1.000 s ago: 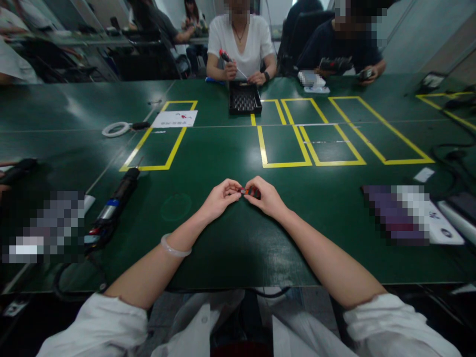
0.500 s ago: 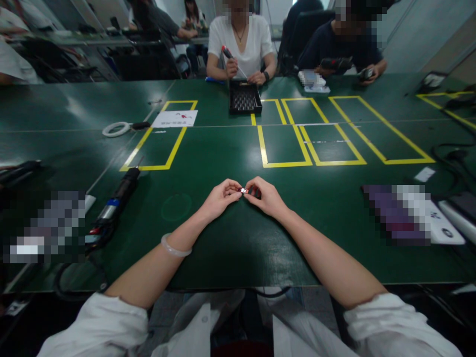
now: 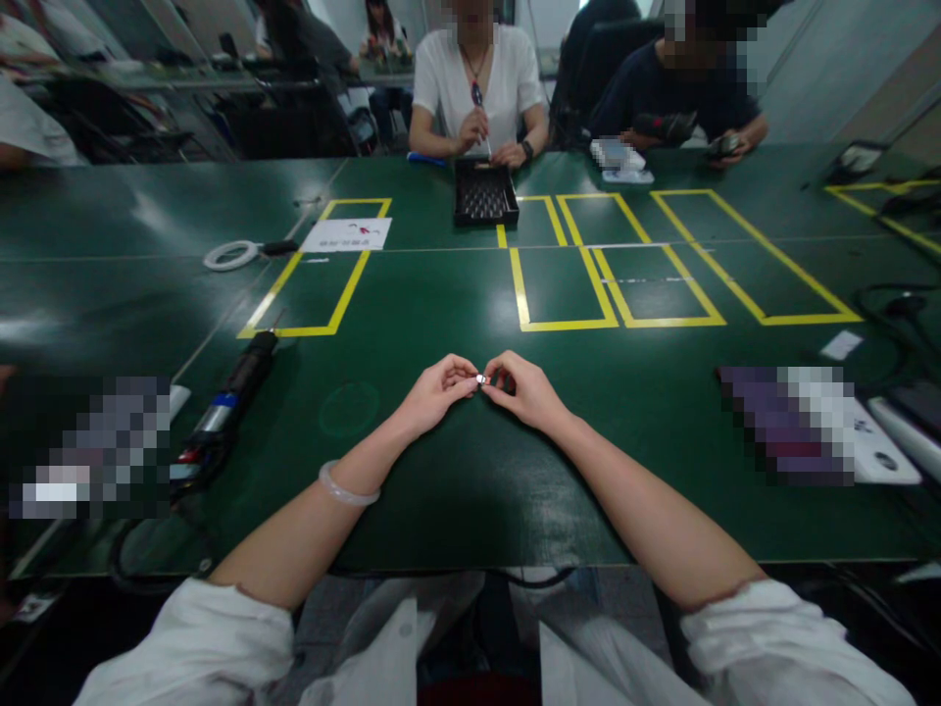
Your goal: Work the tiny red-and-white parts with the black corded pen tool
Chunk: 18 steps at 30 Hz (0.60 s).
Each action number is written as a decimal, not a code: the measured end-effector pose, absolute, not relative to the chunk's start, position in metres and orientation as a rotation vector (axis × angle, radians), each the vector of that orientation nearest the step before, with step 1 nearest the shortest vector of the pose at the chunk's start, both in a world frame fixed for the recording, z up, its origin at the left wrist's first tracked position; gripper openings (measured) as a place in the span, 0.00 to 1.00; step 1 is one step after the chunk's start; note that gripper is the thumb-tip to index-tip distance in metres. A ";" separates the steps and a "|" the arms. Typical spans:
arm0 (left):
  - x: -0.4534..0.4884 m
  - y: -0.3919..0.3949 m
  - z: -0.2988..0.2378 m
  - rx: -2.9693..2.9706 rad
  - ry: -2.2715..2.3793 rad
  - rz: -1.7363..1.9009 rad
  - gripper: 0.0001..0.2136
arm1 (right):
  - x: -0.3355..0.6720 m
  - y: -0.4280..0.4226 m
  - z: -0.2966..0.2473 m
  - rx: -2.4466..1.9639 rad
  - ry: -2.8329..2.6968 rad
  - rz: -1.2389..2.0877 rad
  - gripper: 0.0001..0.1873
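Observation:
Between my fingertips, just above the green table, is a small shiny silver-and-red piece; it is too small to name its kind. My left hand pinches it from the left, thumb and forefinger closed. From the right, my right hand pinches the same piece, its other fingers curled. The fingers cover most of it. A pale bracelet circles my left wrist.
An electric screwdriver with a cable lies left of my hands. Yellow tape outlines mark the table beyond. Across it, a person holds a screwdriver over a black tray. A white paper and a white ring-shaped item lie left of it.
My hands stay in nearly the same place; the small piece looks slightly turned, with less red showing. The person opposite has brought the screwdriver more upright.

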State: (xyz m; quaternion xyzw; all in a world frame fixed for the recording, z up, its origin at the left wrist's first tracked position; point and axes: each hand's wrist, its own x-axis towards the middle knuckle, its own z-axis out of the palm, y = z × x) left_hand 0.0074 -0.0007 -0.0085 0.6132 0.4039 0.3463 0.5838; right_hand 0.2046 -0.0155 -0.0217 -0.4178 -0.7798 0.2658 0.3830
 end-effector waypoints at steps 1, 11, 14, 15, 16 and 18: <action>0.007 -0.001 -0.008 1.434 0.946 0.806 0.15 | 0.205 -0.015 -0.022 -1.066 -1.988 0.679 0.05; 0.009 -0.004 -0.004 1.482 1.008 0.785 0.16 | 0.205 -0.015 -0.022 -1.084 -1.983 0.696 0.05; 0.009 -0.004 -0.004 1.522 1.033 0.801 0.17 | 0.205 -0.014 -0.023 -1.099 -1.991 0.717 0.05; 0.008 -0.003 -0.004 1.534 1.044 0.809 0.17 | 0.205 -0.014 -0.023 -1.103 -1.991 0.729 0.05; 0.008 -0.003 -0.005 1.548 1.056 0.814 0.17 | 0.205 -0.013 -0.024 -1.107 -1.990 0.741 0.05; 0.007 -0.001 -0.005 1.587 1.089 0.816 0.17 | 0.206 -0.013 -0.024 -1.113 -1.986 0.761 0.06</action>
